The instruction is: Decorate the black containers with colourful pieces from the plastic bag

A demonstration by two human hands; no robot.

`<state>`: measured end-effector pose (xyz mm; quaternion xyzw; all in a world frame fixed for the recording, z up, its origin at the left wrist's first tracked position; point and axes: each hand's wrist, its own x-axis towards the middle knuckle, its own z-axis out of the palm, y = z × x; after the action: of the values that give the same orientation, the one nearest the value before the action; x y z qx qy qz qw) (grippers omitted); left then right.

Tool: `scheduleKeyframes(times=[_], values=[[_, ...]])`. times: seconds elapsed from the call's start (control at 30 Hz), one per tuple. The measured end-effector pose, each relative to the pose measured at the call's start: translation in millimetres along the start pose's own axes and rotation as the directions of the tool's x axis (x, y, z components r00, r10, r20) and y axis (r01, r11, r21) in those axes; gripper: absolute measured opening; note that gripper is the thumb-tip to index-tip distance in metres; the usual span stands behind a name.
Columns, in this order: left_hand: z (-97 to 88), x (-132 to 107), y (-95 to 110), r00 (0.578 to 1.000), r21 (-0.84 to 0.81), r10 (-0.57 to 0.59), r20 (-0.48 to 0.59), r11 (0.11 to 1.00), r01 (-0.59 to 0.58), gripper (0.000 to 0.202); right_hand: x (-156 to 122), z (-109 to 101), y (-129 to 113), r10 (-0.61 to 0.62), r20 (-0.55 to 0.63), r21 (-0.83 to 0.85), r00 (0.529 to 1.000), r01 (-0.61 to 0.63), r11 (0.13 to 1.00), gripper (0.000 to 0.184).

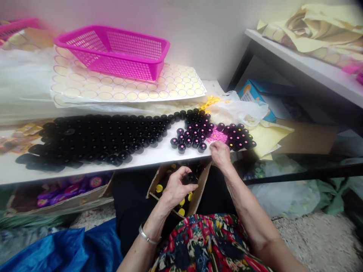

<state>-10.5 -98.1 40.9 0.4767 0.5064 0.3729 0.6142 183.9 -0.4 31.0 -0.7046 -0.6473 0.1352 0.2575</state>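
My left hand (178, 186) grips a small black round cap (190, 177) between thumb and fingers, above an open cardboard box (200, 185) on my lap. Inside that box lie dark pieces with yellow round tops (182, 212). At the table's front edge, my right hand (221, 154) is closed in a pinch beside a heap of tiny pink pieces (217, 135); whatever its fingertips hold is hidden. Black caps with pink centres (188, 141) stand left of the heap, and more with pink or yellow centres (239, 138) stand to its right.
Many plain black caps (107, 136) cover the table's left part. Behind them, a pink basket (113, 49) rests on sticker sheets (127, 90). Yellow pieces (210, 102) and a plastic bag (241, 109) lie at the back. Below left is a box of purple packets (70, 190); a shelf (312, 62) juts out at right.
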Motion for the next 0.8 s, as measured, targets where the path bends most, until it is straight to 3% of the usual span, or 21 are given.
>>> scheduleKeyframes(times=[0.2,0.4,0.47,0.6,0.7,0.8], values=[[1.2,-0.1,-5.3,1.000,0.015,-0.006,-0.020,1.000,0.006,0.034,-2.1,1.6,7.0,-0.045,-0.068,0.098,0.997,0.051,0.994,0.020],[3.4,1.0,-6.1,0.999,0.038,0.027,-0.039,0.999,-0.026,0.032,-3.6,6.5,0.9,-0.070,-0.035,-0.135,0.997,0.065,0.989,0.022],[4.4,0.9,-5.3,0.997,0.058,0.049,-0.057,0.997,-0.046,0.034,-6.0,3.8,-2.3,-0.065,-0.059,-0.121,0.996,0.058,0.991,0.019],[5.9,-0.3,-2.3,0.990,0.136,0.072,-0.118,0.989,-0.056,0.037,-29.4,-18.4,-17.3,-0.131,-0.142,0.237,0.981,0.162,0.958,0.011],[7.6,-1.1,-1.1,0.984,0.187,0.115,-0.133,0.978,-0.089,0.036,-59.6,-38.7,-36.3,-0.290,-0.006,0.495,0.957,0.255,0.831,0.011],[9.7,-1.5,-2.7,0.976,0.179,0.193,-0.104,0.969,-0.172,0.028,-84.5,-46.3,-50.6,-0.408,0.087,0.571,0.909,0.289,0.768,0.010]])
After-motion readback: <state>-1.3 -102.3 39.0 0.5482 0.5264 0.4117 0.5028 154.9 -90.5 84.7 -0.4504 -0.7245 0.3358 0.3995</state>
